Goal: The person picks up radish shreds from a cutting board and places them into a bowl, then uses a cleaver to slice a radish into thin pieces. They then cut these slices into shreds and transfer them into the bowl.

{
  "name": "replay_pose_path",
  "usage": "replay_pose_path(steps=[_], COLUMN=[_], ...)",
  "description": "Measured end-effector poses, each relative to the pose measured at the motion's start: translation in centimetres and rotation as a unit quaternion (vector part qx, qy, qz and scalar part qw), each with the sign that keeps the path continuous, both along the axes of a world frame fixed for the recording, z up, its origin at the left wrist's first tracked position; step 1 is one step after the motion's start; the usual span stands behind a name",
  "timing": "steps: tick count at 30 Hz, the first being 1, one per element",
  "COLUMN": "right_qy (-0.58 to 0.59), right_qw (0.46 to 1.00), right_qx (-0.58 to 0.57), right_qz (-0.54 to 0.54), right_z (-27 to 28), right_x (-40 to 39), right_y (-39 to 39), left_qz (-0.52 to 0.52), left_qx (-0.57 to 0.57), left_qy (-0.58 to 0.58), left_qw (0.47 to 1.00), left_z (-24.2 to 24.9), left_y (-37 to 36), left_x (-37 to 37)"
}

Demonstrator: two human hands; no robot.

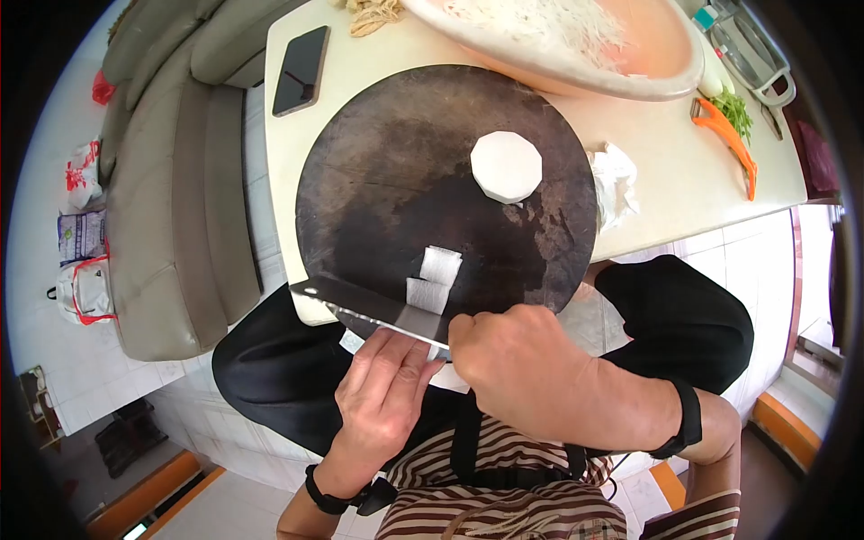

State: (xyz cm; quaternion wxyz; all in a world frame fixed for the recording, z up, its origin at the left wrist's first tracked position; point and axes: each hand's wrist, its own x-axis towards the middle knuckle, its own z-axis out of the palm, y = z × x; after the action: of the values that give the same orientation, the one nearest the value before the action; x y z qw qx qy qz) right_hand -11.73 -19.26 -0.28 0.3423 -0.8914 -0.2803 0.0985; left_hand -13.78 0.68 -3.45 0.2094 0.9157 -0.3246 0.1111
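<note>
My right hand is wrapped round the handle of a cleaver, whose wide blade points left across the near edge of a round, dark chopping board. Close beside the blade, my left hand has its fingers pressed together on a piece of white radish, mostly hidden by the fingers and the blade. Thin, overlapping radish slices lie on the board just beyond the blade. Farther back on the right of the board sits a thick round chunk of white radish.
A large basin of white shreds stands behind the board. A phone lies at the table's left, an orange peeler and green leaves at the right. Crumpled white paper or plastic touches the board's right side. A sofa stands left.
</note>
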Motion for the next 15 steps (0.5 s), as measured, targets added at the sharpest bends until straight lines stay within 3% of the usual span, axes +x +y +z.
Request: replay_pose_path(steps=[6, 10, 15], right_qy=[0.042, -0.001, -0.035], right_qw=[0.996, 0.997, 0.998], right_qx=[0.007, 0.034, -0.056], right_qz=[-0.082, -0.070, -0.005], right_z=[-1.1, 1.2, 2.3], right_x=[-0.4, -2.1, -3.1], right_y=[-1.1, -1.6, -1.2], left_qz=[-0.009, -0.018, -0.019], left_qx=[-0.026, -0.031, -0.028], left_qy=[0.000, -0.010, -0.004], left_qw=[1.000, 0.999, 0.999], left_z=[-0.2, -0.3, -0.5], left_y=[0.1, 0.3, 0.8], left_x=[0.0, 0.1, -0.2])
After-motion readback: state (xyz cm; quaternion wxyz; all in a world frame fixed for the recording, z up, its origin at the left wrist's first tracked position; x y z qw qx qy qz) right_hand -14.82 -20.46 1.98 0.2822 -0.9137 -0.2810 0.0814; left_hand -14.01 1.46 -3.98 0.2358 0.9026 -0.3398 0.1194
